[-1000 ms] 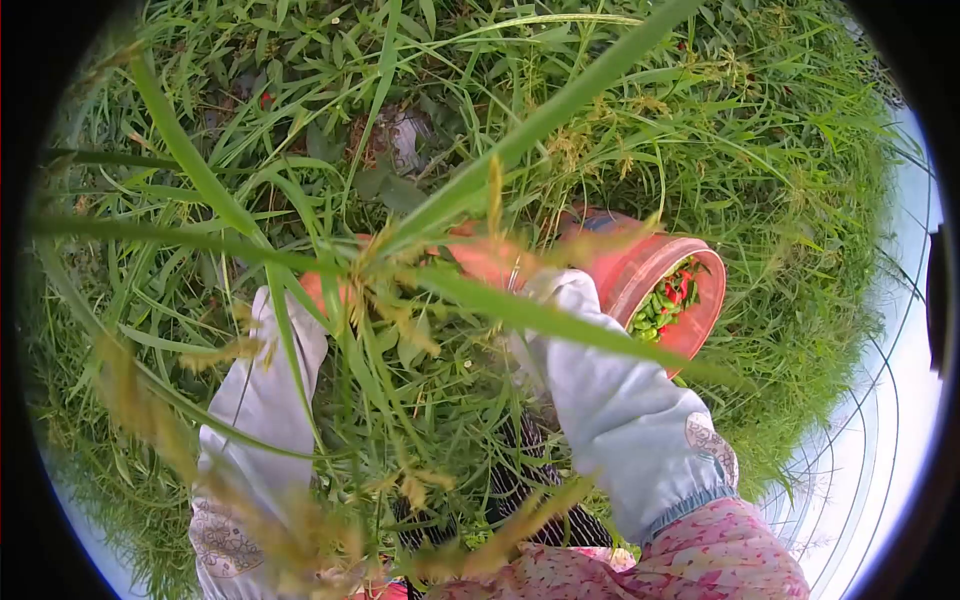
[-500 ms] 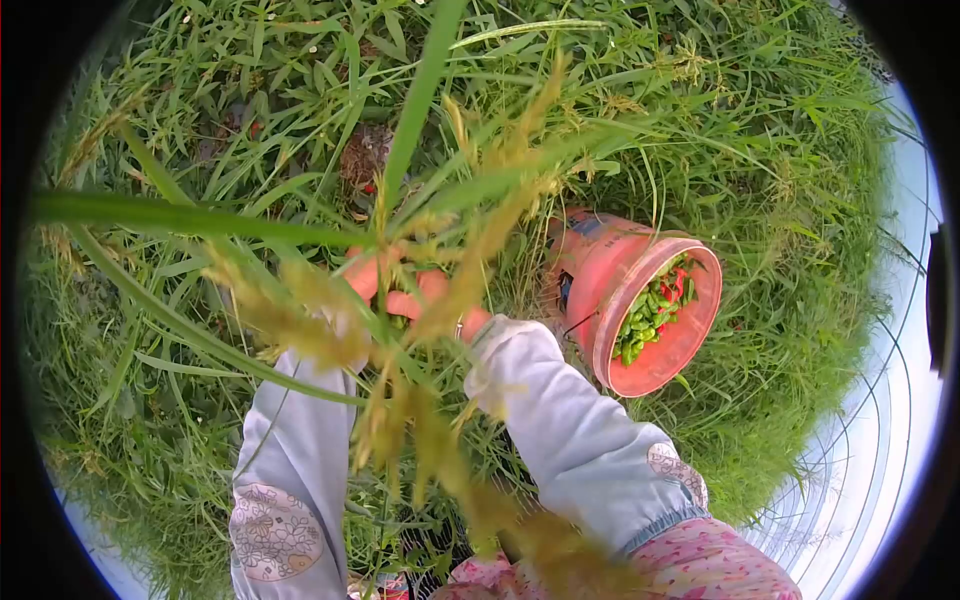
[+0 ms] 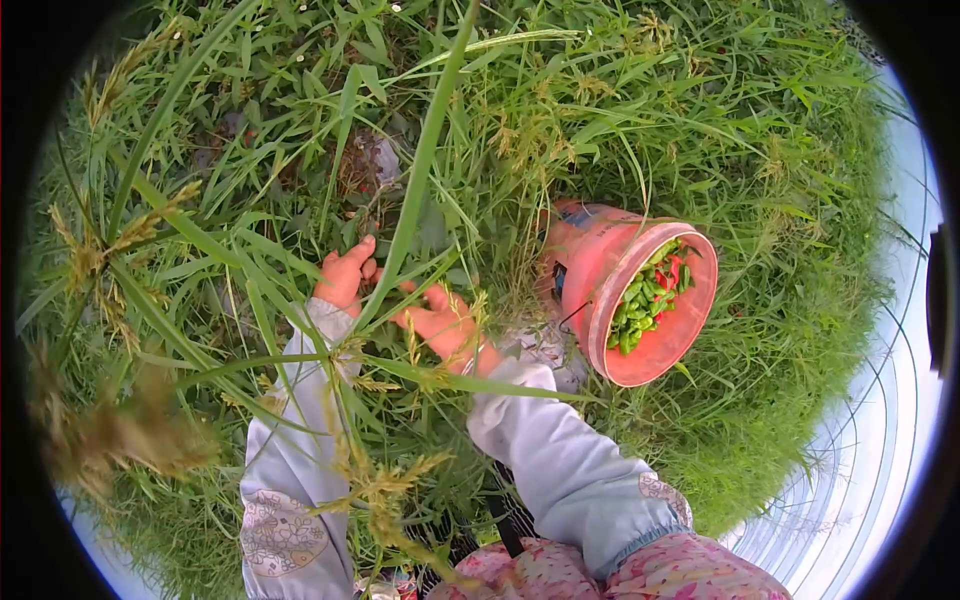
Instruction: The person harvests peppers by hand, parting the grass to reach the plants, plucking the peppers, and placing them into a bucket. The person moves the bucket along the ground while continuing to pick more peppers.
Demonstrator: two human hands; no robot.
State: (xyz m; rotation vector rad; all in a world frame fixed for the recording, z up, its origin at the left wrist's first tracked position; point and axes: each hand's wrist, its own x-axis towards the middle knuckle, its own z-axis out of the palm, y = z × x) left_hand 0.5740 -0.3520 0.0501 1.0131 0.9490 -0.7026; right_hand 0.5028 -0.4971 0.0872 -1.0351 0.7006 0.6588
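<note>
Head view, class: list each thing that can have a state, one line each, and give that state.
Left hand: bare, fingers spread, reaching into the grass, nothing seen in it.
Right hand: bare, low among the stems, grip hidden by blades.
Orange bucket: tipped on its side, mouth open, partly filled.
Chili peppers: inside the bucket, mostly green, a few red.
Grass: tall, dense, some seed heads.

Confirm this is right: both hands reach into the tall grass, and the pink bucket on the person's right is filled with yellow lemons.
Not quite. The head view shows the pink bucket holding green and red peppers, not lemons. The rest stands: the left hand and right hand reach into the tall grass.
</note>
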